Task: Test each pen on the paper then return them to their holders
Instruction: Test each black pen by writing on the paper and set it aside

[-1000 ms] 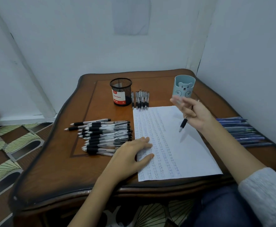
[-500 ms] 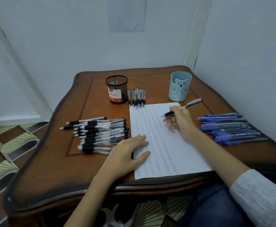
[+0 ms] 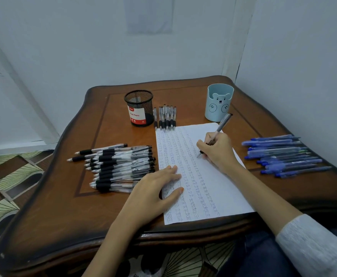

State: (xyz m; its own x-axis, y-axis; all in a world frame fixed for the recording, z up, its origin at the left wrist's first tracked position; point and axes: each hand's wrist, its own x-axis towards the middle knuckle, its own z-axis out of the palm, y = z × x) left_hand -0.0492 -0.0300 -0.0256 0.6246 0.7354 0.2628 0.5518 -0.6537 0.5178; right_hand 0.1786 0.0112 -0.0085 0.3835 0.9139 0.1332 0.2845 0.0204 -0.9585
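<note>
A white sheet of paper (image 3: 213, 188) covered in rows of small pen marks lies on the wooden table (image 3: 63, 212). My right hand (image 3: 218, 151) grips a black pen (image 3: 221, 125) in a writing hold, its tip touching the paper near the upper middle. My left hand (image 3: 155, 193) rests flat on the paper's left edge. A pile of black pens (image 3: 119, 164) lies left of the paper. Several more black pens (image 3: 165, 117) lie in a row beside a black mesh holder (image 3: 138, 107). Blue pens (image 3: 283, 154) lie at the right. A light blue bear cup (image 3: 219, 101) stands behind the paper.
The table stands in a corner, with white walls close behind and to the right. Patterned floor tiles (image 3: 5, 176) show to the left. The table's front edge is near my lap, and my right sleeve (image 3: 313, 242) is grey.
My right hand came down from the air above the paper and turned the pen into a writing hold; its tip now touches the sheet. My left hand stayed on the paper.
</note>
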